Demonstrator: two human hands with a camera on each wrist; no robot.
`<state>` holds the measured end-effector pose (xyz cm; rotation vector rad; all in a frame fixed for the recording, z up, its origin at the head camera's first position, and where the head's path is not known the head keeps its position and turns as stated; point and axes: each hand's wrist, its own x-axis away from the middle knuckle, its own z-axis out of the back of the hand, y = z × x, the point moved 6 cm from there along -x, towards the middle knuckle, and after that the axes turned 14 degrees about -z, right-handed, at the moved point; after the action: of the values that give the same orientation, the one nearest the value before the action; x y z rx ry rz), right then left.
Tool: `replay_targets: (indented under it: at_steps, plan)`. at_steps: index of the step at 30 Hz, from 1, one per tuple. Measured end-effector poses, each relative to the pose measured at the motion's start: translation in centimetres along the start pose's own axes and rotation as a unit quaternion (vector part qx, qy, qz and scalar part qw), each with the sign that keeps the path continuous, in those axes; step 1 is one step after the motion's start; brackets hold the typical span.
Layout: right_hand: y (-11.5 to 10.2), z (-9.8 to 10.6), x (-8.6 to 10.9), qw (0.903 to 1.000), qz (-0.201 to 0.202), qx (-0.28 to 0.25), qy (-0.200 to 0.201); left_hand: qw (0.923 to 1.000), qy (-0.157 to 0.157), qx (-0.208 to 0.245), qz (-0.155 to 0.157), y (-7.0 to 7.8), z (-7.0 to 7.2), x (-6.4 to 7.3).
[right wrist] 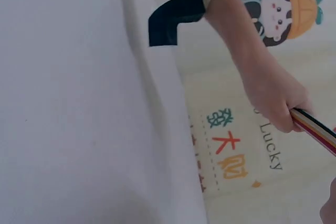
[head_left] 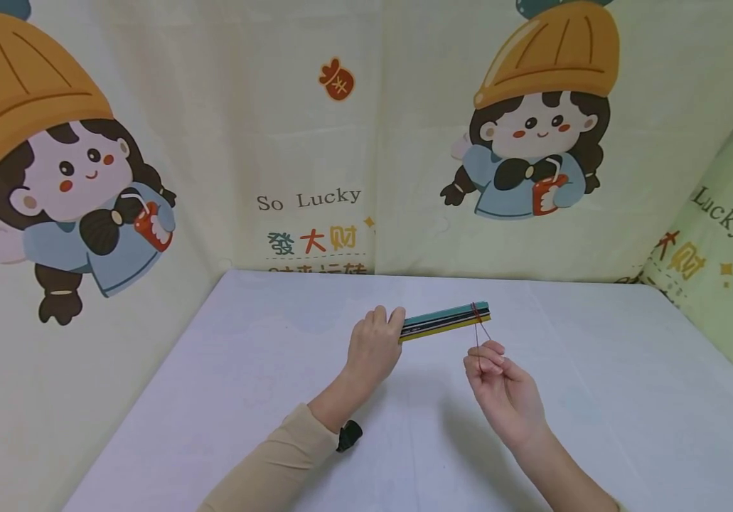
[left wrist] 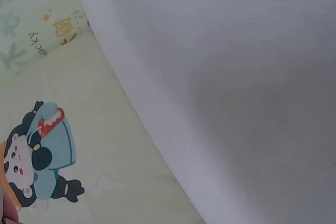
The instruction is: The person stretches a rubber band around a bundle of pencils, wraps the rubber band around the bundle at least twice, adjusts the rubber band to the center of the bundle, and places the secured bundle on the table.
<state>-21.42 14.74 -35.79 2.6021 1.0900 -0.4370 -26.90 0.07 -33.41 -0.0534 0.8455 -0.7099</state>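
Note:
A bundle of thin, straight coloured pencils (head_left: 443,322) slants above the table, teal, black and yellow showing on this side. My left hand (head_left: 374,345) grips its left end. Around the right end loops a thin red rubber band (head_left: 477,334), its strands pulled down toward me. With curled fingers my right hand (head_left: 503,387) holds the lower part of this band, below the bundle. From the right wrist, the left hand (right wrist: 275,95) is seen clasping the bundle (right wrist: 317,130), and part of the right hand (right wrist: 329,208) shows at the edge. The left wrist view catches only fingertips at its lower left corner.
Under both hands lies a white-covered table (head_left: 264,370). Behind it and at the sides hang pale curtains (head_left: 417,242) printed with cartoon figures and lettering. A dark strap (head_left: 350,435) sits at the left wrist.

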Motion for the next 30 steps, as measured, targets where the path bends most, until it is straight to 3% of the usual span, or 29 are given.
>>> replay_targets:
  at_steps: [2,5,11,15,19,23,30]
  plan:
    - [0.0,-0.3,-0.1,0.9985,-0.008,-0.054,-0.002,0.9998,0.019,0.004,-0.005,0.0,0.2,-0.1]
    - [0.1,-0.8,-0.3,0.9963,-0.022,-0.082,-0.016,0.9988,0.047,0.008,-0.013,0.1,0.5,-0.2]
    - [0.3,-1.5,-0.5,0.9959,-0.024,-0.079,-0.038,0.9954,0.089,0.009,-0.035,0.3,1.0,-0.2]
    - [0.2,-1.7,-0.2,0.9969,-0.01,-0.073,-0.029,0.9929,0.107,0.002,-0.051,0.1,1.0,0.0]
    - [-0.2,-1.6,0.0,0.9992,0.004,-0.039,0.0,0.9899,0.126,-0.014,-0.064,-0.1,1.0,0.5]
    - [-0.5,-1.7,0.2,0.9991,0.016,0.028,0.029,0.9868,0.142,-0.023,-0.074,-0.3,1.1,0.6]
    - [-1.1,-1.8,0.8,0.9868,0.029,0.114,0.111,0.9838,0.146,-0.036,-0.097,-0.3,1.1,0.6]
